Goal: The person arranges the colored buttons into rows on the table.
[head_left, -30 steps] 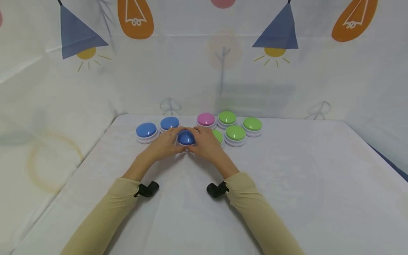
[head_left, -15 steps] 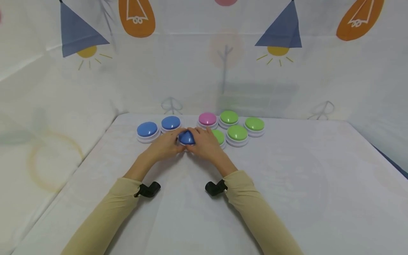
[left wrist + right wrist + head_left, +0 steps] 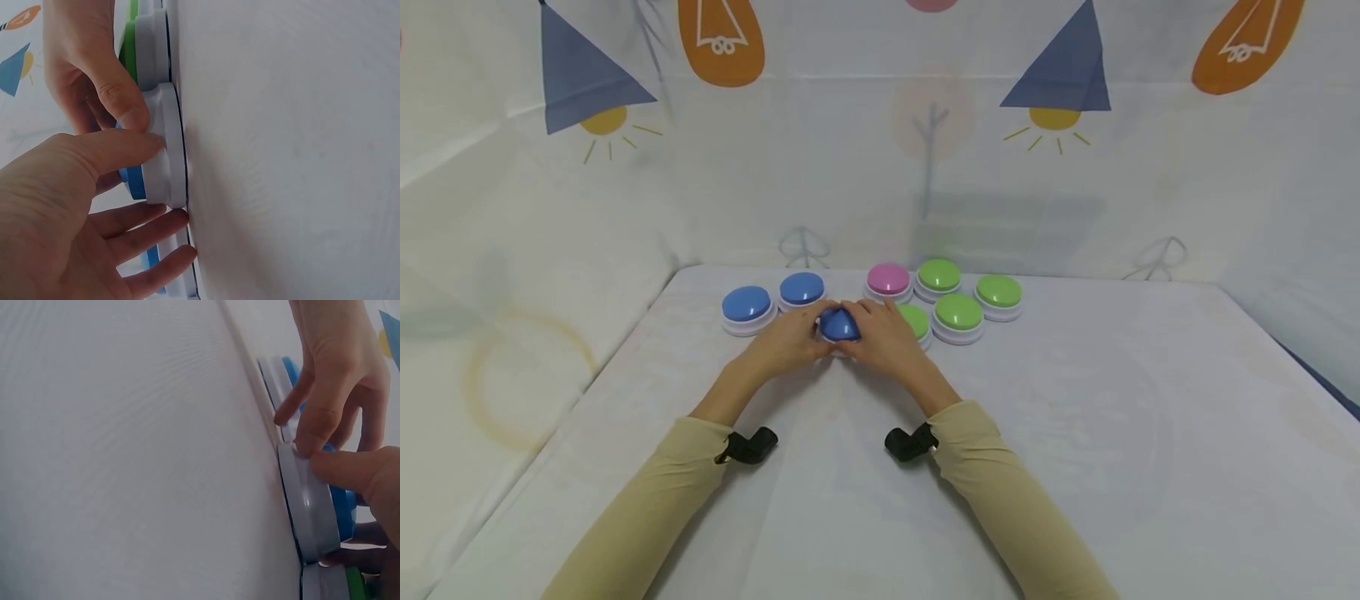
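A round push button with a blue dome (image 3: 839, 325) and a white base (image 3: 167, 150) sits on the white-covered table. My left hand (image 3: 792, 337) grips it from the left and my right hand (image 3: 883, 337) from the right. Both thumbs press the near side of the base, their tips close together. The other fingers reach round the far side, where most of the contact is hidden. In the left wrist view, the left thumb (image 3: 122, 150) lies across the base. A green button (image 3: 916, 321) stands just right of the held one, partly behind my right hand.
Two more blue buttons (image 3: 747, 304) stand at the left, one partly behind the left hand. A pink button (image 3: 888, 279) and several green buttons (image 3: 958, 312) are grouped at the right. A printed curtain (image 3: 850, 167) hangs behind the table's back edge.
The head view has shifted slightly. Both hands stay round the blue-domed button, their fingertips a little closer together at its far side than a second ago. The other buttons stand as before.
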`<action>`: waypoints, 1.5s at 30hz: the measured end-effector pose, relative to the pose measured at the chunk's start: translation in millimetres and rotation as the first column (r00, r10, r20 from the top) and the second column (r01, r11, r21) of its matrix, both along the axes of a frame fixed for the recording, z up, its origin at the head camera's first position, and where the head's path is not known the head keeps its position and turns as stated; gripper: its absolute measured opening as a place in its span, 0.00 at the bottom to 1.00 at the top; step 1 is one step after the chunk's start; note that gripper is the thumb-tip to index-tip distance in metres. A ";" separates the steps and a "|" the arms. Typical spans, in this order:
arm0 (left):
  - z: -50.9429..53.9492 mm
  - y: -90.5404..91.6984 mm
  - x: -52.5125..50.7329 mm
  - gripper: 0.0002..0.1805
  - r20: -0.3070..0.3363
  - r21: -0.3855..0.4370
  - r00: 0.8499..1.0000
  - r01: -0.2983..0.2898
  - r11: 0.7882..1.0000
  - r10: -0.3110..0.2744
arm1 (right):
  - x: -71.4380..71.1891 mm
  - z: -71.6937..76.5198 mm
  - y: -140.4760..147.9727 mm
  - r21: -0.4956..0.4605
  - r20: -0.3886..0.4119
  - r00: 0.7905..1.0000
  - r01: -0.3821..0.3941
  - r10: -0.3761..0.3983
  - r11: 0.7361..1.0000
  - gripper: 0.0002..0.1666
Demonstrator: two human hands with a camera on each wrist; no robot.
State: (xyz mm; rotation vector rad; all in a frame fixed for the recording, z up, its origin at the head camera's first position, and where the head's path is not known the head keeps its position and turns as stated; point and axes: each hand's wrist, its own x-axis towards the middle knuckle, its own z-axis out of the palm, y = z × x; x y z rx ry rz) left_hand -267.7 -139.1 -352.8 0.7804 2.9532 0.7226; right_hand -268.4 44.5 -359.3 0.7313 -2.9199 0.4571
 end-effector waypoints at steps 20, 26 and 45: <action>15.9 -14.3 14.0 0.36 0.044 0.129 0.999 -0.019 0.992 0.014 | 15.6 13.6 -5.1 -0.134 0.020 1.000 -0.012 0.015 0.991 0.40; 15.6 -22.6 18.0 0.37 0.023 0.146 1.000 0.011 0.989 -0.014 | 22.3 14.9 -9.1 -0.182 0.026 0.999 -0.028 0.033 0.983 0.40; 7.0 -33.0 14.8 0.38 0.102 0.145 0.994 0.020 0.989 -0.035 | 23.9 4.7 -16.0 -0.238 0.174 0.981 -0.038 0.081 0.971 0.40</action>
